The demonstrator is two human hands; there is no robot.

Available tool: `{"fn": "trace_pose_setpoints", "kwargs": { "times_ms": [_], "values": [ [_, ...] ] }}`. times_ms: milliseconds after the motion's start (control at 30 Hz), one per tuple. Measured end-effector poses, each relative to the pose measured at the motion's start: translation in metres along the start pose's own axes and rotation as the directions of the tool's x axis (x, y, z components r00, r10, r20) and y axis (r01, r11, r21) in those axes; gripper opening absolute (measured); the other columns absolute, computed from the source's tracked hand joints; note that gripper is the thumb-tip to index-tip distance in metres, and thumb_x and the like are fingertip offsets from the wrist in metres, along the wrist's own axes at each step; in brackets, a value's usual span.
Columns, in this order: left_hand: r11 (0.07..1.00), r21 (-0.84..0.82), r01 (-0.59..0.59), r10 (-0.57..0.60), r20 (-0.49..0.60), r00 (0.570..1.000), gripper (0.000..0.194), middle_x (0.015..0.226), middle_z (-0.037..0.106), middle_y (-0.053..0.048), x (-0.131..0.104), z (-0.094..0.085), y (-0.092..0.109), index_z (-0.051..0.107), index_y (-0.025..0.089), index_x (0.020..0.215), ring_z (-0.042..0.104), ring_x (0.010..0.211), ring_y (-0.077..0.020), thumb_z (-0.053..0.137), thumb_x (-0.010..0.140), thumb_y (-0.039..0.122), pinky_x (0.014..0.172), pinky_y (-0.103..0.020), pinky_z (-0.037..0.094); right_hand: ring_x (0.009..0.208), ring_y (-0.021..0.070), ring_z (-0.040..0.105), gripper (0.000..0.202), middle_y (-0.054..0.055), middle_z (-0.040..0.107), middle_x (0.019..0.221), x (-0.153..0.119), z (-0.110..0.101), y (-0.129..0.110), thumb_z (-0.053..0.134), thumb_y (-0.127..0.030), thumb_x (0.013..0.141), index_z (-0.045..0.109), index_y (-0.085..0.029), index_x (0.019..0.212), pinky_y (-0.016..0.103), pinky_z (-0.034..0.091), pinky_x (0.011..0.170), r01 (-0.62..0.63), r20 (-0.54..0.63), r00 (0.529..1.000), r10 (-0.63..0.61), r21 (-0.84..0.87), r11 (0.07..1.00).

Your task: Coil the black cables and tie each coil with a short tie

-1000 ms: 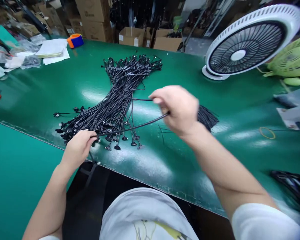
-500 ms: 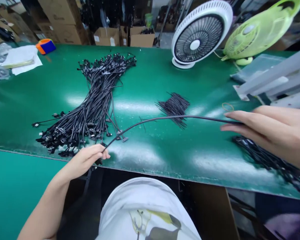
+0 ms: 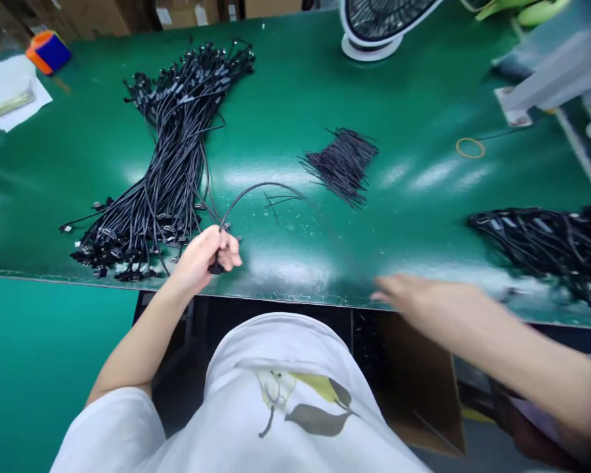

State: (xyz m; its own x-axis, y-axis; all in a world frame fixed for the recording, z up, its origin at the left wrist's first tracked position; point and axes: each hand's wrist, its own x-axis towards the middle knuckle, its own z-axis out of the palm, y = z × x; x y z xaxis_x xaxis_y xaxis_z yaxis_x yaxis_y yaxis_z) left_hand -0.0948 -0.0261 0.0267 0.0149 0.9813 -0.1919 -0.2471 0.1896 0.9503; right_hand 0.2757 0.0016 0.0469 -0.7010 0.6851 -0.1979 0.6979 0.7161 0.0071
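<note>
My left hand (image 3: 209, 257) is closed on a black cable (image 3: 256, 187) near the table's front edge; a black connector pokes out below the fingers. The cable arcs up and to the right, and its far part is blurred. My right hand (image 3: 404, 292) is smeared by motion over the front edge, and whether it holds anything cannot be made out. Left of my left hand lies a large bundle of black cables (image 3: 170, 154). A pile of short black ties (image 3: 345, 164) rests mid-table, with a few loose ones beside it.
Folded black cables (image 3: 546, 243) lie at the right. A yellow ring (image 3: 470, 148), a grey metal frame (image 3: 551, 79) and a white fan (image 3: 372, 49) are farther back. An orange and blue roll (image 3: 49, 52) and papers (image 3: 14, 89) sit at the far left. A cardboard box (image 3: 418, 381) is below the table.
My right hand has moved left and toward the front edge, off the far part of the cable. The cable now curls more tightly from my left hand. The view has tilted down.
</note>
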Motion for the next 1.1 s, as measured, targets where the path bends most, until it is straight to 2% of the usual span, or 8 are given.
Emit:
{"fn": "trace_pose_setpoints", "kwargs": {
  "times_ms": [67, 133, 267, 500, 667, 800, 967, 1100],
  "values": [
    [0.968, 0.225, -0.114, 0.112, 0.018, 0.993, 0.034, 0.089, 0.067, -0.006, 0.004, 0.024, -0.005, 0.054, 0.018, 0.079, 0.067, 0.082, -0.0167, 0.058, 0.091, 0.049, 0.072, -0.027, 0.053, 0.059, 0.0162, 0.064, 0.018, 0.004, 0.067, 0.073, 0.018, -0.002, -0.033, 0.053, -0.024, 0.095, 0.064, -0.018, 0.083, 0.027, 0.035, 0.049, 0.278, 0.062, 0.956, -0.287, 0.124, 0.953],
    [0.876, 0.425, -0.227, 0.182, 0.145, 0.973, 0.025, 0.106, 0.068, -0.009, 0.003, 0.042, -0.01, 0.061, 0.018, 0.091, 0.064, 0.103, -0.0194, 0.052, 0.096, 0.041, 0.094, -0.033, 0.048, 0.061, 0.0139, 0.063, 0.019, 0.002, 0.068, 0.077, 0.038, -0.015, -0.049, 0.051, -0.029, 0.097, 0.066, -0.018, 0.092, 0.025, 0.034, 0.051, 0.419, -0.037, 0.906, -0.423, 0.229, 0.878],
    [0.876, 0.434, -0.21, 0.007, 0.425, 0.905, 0.025, 0.087, 0.068, -0.004, -0.007, 0.053, -0.02, 0.062, 0.019, 0.107, 0.064, 0.087, -0.017, 0.043, 0.1, 0.034, 0.09, -0.034, 0.048, 0.08, 0.0145, 0.065, 0.024, 0.004, 0.072, 0.091, 0.075, -0.043, -0.029, 0.05, -0.035, 0.097, 0.067, -0.018, 0.101, 0.023, 0.039, 0.064, 0.313, -0.335, 0.924, -0.184, 0.388, 0.867],
    [0.974, 0.168, 0.15, -0.209, 0.425, 0.881, 0.027, 0.057, 0.048, 0.003, -0.01, 0.023, -0.015, 0.068, 0.014, 0.097, 0.047, 0.055, -0.0102, 0.059, 0.093, 0.039, 0.062, -0.026, 0.045, 0.085, 0.0181, 0.064, 0.025, 0.004, 0.071, 0.092, 0.098, -0.025, 0.034, 0.052, -0.038, 0.092, 0.07, -0.021, 0.091, 0.029, 0.044, 0.074, 0.137, -0.357, 0.931, 0.076, 0.534, 0.835],
    [0.916, -0.353, 0.189, -0.132, 0.181, 0.975, 0.021, 0.049, 0.022, 0.011, -0.005, 0.012, 0.001, 0.069, 0.011, 0.09, 0.012, 0.036, -0.0017, 0.058, 0.094, 0.029, 0.038, -0.012, 0.03, 0.086, 0.02, 0.064, 0.037, 0.006, 0.07, 0.097, 0.085, 0.013, 0.052, 0.053, -0.049, 0.09, 0.067, -0.022, 0.111, 0.031, 0.047, 0.074, 0.095, -0.293, 0.951, 0.101, 0.585, 0.806],
    [0.856, -0.5, 0.128, -0.171, -0.04, 0.984, 0.029, 0.049, 0.018, 0.011, 0.004, 0.009, 0.01, 0.067, 0.01, 0.098, 0.014, 0.032, -0.0024, 0.044, 0.101, 0.026, 0.034, -0.009, 0.029, 0.091, 0.0202, 0.065, 0.038, 0.007, 0.071, 0.104, 0.071, 0.034, 0.047, 0.044, -0.046, 0.096, 0.065, -0.021, 0.117, 0.031, 0.048, 0.076, 0.125, -0.243, 0.97, 0.018, 0.56, 0.819],
    [0.888, -0.434, 0.149, -0.184, -0.039, 0.982, 0.023, 0.058, 0.04, 0.008, 0.01, 0.012, 0.008, 0.065, 0.006, 0.109, 0.039, 0.042, -0.001, 0.055, 0.09, 0.012, 0.07, -0.016, 0.056, 0.091, 0.0204, 0.066, 0.036, 0.006, 0.071, 0.1, 0.064, 0.036, 0.044, 0.04, -0.04, 0.099, 0.066, -0.022, 0.117, 0.033, 0.048, 0.076, 0.096, -0.323, 0.943, 0.079, 0.491, 0.866],
    [0.889, -0.446, 0.109, -0.139, -0.034, 0.99, 0.024, 0.053, 0.034, 0.012, 0.01, 0.017, 0.004, 0.067, 0.006, 0.107, 0.03, 0.037, 0.0003, 0.054, 0.087, 0.012, 0.094, -0.026, 0.054, 0.091, 0.0208, 0.066, 0.038, 0.007, 0.071, 0.099, 0.066, 0.03, 0.041, 0.038, -0.04, 0.099, 0.065, -0.022, 0.119, 0.033, 0.049, 0.075, 0.116, -0.313, 0.949, 0.047, 0.48, 0.87]
  ]
}}
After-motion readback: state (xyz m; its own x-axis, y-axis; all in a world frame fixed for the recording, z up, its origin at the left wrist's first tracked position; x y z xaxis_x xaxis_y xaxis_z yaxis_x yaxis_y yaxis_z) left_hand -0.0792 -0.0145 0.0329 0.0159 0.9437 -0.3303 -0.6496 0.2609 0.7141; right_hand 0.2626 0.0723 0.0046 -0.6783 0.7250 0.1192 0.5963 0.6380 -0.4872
